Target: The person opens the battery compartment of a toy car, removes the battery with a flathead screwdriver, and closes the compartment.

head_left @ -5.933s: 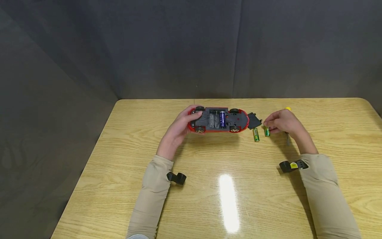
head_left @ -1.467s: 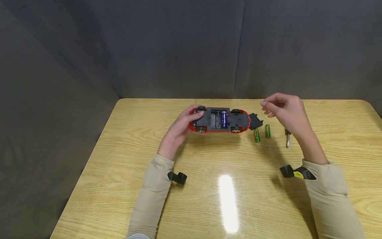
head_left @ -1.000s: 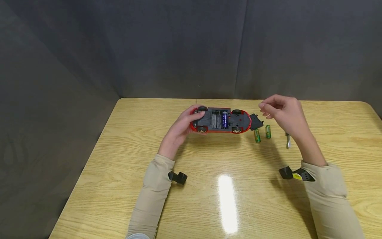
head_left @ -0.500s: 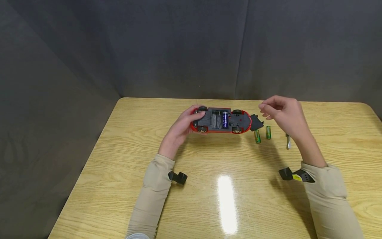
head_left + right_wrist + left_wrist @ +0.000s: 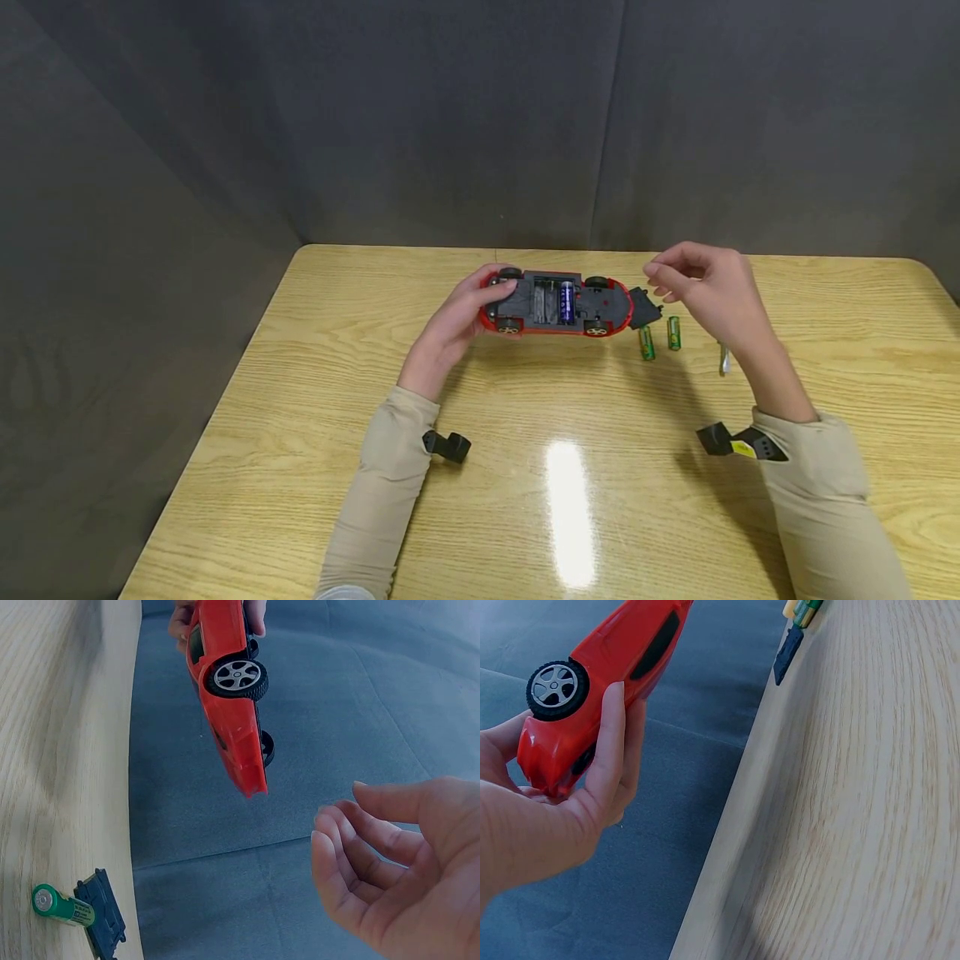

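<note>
Red and glossy, the toy car point(image 5: 229, 712) is above the desk point(image 5: 480, 517), underside facing us, one end gripped by our left hand point(image 5: 459, 315). We judge the work part-way: one blue battery point(image 5: 567, 302) sits in the bay point(image 5: 545, 302), neighbouring slots look unfilled, and the black cover point(image 5: 645, 308) lies off, near two green batteries point(image 5: 674, 333). Our right hand point(image 5: 712, 292), loosely curled, holds nothing.

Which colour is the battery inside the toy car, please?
The battery in the toy car is purple-blue; the head view shows it best.
</note>
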{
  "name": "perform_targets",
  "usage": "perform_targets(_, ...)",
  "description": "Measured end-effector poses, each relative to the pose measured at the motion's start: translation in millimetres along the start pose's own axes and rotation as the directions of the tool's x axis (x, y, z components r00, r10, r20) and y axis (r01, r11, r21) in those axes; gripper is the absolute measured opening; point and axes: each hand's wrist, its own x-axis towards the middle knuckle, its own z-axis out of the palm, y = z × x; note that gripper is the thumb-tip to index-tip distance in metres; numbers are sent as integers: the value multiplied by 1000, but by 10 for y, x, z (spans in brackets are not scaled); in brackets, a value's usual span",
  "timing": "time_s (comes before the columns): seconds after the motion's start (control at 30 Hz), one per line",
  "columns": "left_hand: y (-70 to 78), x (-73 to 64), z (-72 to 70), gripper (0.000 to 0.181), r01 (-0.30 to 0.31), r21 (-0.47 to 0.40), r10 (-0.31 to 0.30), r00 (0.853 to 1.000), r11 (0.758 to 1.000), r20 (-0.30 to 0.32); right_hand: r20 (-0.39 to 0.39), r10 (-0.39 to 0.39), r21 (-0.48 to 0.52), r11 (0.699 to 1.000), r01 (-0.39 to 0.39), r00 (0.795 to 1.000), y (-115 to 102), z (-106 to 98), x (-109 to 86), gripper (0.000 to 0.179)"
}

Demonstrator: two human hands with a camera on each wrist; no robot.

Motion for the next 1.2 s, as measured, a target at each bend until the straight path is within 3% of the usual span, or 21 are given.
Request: perform_targets(1.2, -7, 15, -7, 32, 16, 11, -16, 1000, 1000, 7, -2, -16, -29, 999, 16, 1000, -116, 29, -9, 21)
